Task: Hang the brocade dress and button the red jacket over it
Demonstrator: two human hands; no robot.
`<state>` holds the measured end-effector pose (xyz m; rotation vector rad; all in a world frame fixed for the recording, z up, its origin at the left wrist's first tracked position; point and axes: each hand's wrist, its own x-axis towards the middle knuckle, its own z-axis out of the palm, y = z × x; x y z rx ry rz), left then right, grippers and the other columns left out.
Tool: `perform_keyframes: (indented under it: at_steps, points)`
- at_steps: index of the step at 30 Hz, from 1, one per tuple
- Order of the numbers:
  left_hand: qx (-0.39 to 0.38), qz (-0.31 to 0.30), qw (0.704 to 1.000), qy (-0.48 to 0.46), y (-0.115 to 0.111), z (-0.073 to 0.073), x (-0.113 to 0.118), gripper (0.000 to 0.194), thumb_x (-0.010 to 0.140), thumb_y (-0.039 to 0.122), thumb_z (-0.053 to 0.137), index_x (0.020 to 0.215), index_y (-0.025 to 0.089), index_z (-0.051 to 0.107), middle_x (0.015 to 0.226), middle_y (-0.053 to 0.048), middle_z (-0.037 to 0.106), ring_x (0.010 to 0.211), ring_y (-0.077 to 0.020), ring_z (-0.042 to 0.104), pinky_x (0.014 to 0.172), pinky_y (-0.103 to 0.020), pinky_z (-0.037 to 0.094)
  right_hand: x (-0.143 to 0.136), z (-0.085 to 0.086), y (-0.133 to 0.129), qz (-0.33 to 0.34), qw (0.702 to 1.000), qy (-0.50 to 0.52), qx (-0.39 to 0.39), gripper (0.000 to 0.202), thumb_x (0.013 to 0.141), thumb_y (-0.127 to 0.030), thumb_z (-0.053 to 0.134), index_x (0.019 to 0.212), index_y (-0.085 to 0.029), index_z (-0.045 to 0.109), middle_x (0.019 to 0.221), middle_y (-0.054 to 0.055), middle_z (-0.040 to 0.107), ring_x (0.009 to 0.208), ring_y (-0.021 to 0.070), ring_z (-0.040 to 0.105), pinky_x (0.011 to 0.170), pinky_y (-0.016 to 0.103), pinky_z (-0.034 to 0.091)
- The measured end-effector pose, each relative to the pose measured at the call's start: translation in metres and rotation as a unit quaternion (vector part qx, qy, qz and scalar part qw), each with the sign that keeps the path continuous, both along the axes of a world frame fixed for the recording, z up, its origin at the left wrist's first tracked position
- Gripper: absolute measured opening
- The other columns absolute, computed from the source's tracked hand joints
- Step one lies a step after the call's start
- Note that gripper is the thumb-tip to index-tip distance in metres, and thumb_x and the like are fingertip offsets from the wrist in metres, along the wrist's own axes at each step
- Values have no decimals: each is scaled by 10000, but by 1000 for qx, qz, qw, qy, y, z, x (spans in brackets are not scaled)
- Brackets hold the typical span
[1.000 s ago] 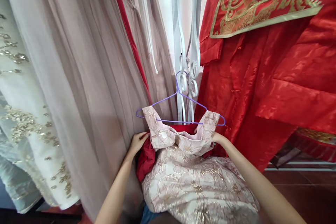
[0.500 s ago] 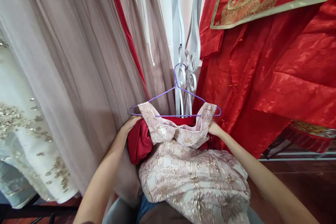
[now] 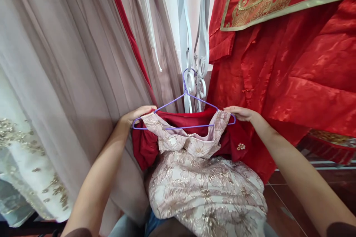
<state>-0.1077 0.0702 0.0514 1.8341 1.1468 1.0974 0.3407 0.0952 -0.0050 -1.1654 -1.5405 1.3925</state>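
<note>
A pink-and-gold brocade dress (image 3: 205,189) hangs by its wide straps from a purple hanger (image 3: 172,102), hooked on white scrolled metalwork. Behind the straps a dark red garment (image 3: 146,152) stretches across the hanger; on its right part sits a small gold, pearl-like ornament (image 3: 240,146). At the left end of the hanger, my left hand (image 3: 139,113) is closed on the red garment's upper edge, fingers pointing inward. My right hand (image 3: 239,113) pinches the same garment beside the right strap. Both sets of fingertips are partly hidden by fabric.
Greyish-pink drapes (image 3: 83,63) hang on the left, with a white gown with gold appliqué (image 3: 30,166) beyond them. White scrolled metalwork (image 3: 203,55) rises at the centre. Bright red garments with gold embroidery (image 3: 278,63) fill the right, above a tiled floor (image 3: 280,207).
Both hands have risen from below the hanger's ends to its shoulder level, lifting the red garment behind the dress. More of its right part and the ornament now show.
</note>
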Motion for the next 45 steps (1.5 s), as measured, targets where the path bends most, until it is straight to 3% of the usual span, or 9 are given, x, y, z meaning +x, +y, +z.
perform_keyframes:
  at_steps: [4,11,18,25,29,33,36,41,45]
  points:
    - [-125,-127,983,43,-9,20,0,384,555,453,776,746,164,610,688,-9,619,617,-143,586,577,-233,471,-12,35,-13,-20,998,0,55,235,664,-428,712,744,-214,658,749,23,720,720,206,668,710,334,537]
    - [44,38,981,183,-20,28,9,419,565,471,774,676,165,511,606,58,484,569,-97,463,512,-196,339,-29,75,-43,-51,932,-214,289,472,526,-478,794,765,-226,476,710,-18,622,675,191,592,641,315,449]
    - [132,95,962,220,-33,20,4,452,616,551,720,687,176,478,635,56,456,602,-104,422,538,-201,315,-9,69,-58,-105,823,-405,384,324,621,-245,620,886,-232,435,806,19,561,759,214,581,696,320,456]
    - [52,68,963,254,-35,28,-14,424,592,540,718,663,173,517,637,48,492,606,-121,450,560,-213,331,-24,59,-87,-139,750,-570,305,695,611,-390,711,1202,-217,389,1087,111,476,741,245,607,576,316,450]
    - [65,112,968,215,-36,16,-21,425,587,538,717,672,169,523,630,46,501,614,-125,465,566,-209,339,-39,55,-97,-156,717,-614,292,640,664,-283,677,1232,-212,392,1116,129,490,748,254,631,534,293,415]
    - [79,121,965,219,-38,9,-17,418,635,546,686,674,173,501,620,50,503,601,-119,462,554,-205,339,-33,57,-85,-126,735,-611,266,494,640,-187,654,1107,-202,494,998,93,593,763,236,641,569,278,426]
    - [74,117,968,209,-40,13,-15,430,622,551,700,664,173,500,631,50,524,604,-118,481,560,-206,355,-19,66,-72,-73,764,-612,191,269,649,-362,697,831,-203,580,784,51,655,753,258,640,597,302,439]
    - [-50,15,983,176,-44,26,-20,422,574,521,753,765,182,591,733,27,631,704,-158,587,633,-230,442,11,66,-62,75,933,-349,55,347,575,-452,764,765,-187,644,802,47,729,828,249,668,729,310,502]
    - [-51,28,986,156,-42,27,-20,448,562,523,763,823,189,618,830,-5,680,790,-187,625,688,-256,478,30,50,-56,22,982,-189,-4,281,584,-385,759,764,-195,655,769,35,738,748,221,686,720,304,526]
